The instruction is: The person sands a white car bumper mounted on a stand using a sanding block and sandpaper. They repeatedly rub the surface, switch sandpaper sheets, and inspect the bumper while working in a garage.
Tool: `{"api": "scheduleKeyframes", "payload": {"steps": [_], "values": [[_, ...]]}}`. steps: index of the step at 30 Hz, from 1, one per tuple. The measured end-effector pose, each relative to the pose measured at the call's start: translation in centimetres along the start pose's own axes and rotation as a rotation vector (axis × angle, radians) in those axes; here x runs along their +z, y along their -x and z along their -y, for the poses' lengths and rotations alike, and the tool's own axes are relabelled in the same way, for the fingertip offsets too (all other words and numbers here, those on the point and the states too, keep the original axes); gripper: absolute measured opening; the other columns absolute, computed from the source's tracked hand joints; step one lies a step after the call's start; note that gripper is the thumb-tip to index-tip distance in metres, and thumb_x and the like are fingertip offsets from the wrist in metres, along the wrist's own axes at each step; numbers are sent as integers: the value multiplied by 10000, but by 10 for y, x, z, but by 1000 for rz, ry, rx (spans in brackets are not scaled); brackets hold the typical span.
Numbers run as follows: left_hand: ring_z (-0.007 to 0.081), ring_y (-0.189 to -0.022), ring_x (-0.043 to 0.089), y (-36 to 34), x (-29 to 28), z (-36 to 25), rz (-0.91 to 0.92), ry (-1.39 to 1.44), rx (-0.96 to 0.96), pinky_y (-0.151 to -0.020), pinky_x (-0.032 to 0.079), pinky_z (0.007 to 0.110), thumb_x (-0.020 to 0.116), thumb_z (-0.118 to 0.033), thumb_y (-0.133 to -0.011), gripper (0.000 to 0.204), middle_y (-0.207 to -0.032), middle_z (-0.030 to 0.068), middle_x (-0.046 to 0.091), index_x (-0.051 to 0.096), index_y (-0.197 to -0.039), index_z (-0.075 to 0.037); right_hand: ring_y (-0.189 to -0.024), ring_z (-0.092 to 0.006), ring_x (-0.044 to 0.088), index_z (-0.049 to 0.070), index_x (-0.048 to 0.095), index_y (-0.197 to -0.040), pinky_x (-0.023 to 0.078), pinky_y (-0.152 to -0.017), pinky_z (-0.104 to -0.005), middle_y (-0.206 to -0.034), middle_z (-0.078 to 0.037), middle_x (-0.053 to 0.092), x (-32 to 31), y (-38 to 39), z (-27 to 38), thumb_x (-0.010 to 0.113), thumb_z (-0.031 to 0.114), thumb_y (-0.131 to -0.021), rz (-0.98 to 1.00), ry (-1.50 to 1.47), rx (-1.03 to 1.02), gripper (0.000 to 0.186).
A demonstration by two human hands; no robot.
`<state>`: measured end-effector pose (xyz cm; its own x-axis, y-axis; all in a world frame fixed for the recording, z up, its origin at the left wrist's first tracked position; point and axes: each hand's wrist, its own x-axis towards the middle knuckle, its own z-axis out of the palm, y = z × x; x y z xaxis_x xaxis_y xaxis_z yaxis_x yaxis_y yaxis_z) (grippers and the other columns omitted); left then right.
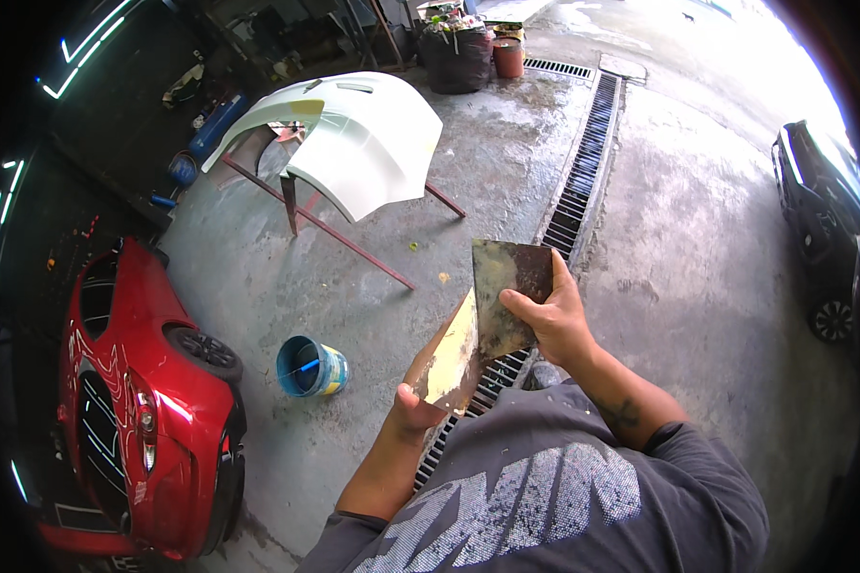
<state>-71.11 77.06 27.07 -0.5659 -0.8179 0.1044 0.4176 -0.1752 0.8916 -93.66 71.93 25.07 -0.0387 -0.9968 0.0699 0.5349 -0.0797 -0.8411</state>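
My left hand (417, 409) grips a flat filler spreader (462, 390) from its lower side, the thumb at its edge. A smear of pale yellow body filler (452, 355) covers part of its face. My right hand (560, 323) is closed round a second spreader, a dark, stained rectangular plate (503, 272), with the thumb across its face. The two plates meet or overlap along their edges in front of my chest; whether they press together I cannot tell. Most fingers of the left hand are hidden behind its plate.
A pale car bumper (373, 143) rests on a reddish metal stand (339, 244) ahead. On the floor at left are a blue bucket (334, 368) and a red car (162, 411). A drain grate (583, 167) runs beneath me; a dark car (822, 220) stands at right.
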Motion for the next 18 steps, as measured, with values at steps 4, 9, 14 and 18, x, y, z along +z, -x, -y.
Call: {"api": "scheduleKeyframes", "payload": {"steps": [4,9,14,18], "values": [[323,-1645,300,-4,7,-5,2,-76,16,-1345,233,484,534,-1057,-768,1548,-1783,208,274,124,-1737,77,-1108,-142,689,11,527,-1400,600,-981,-338,-1252,-83,690,0,3,4,848,16,-927,7,61,9,572],[326,-1644,306,2,2,3,-10,-46,3,-1343,241,487,508,-1070,-765,1546,-1783,210,275,129,-1739,69,-1117,-148,685,-2,517,-1422,592,-996,-340,-1254,-88,688,-4,3,6,857,35,-916,10,102,21,610],[338,-1634,329,17,-13,18,-40,10,-34,-1334,272,496,425,-1084,-786,1495,-1784,206,280,166,-1742,35,-1143,-163,682,-35,501,-1427,591,-1004,-342,-1268,-110,686,-6,7,9,864,52,-911,22,175,-13,637],[358,-1604,378,20,-19,21,-100,-9,-128,-1322,312,512,319,-1115,-768,1499,-1764,210,320,216,-1731,29,-1160,-168,675,-66,482,-1434,580,-1021,-346,-1275,-131,682,-4,12,18,883,85,-905,115,306,27,681]]}}
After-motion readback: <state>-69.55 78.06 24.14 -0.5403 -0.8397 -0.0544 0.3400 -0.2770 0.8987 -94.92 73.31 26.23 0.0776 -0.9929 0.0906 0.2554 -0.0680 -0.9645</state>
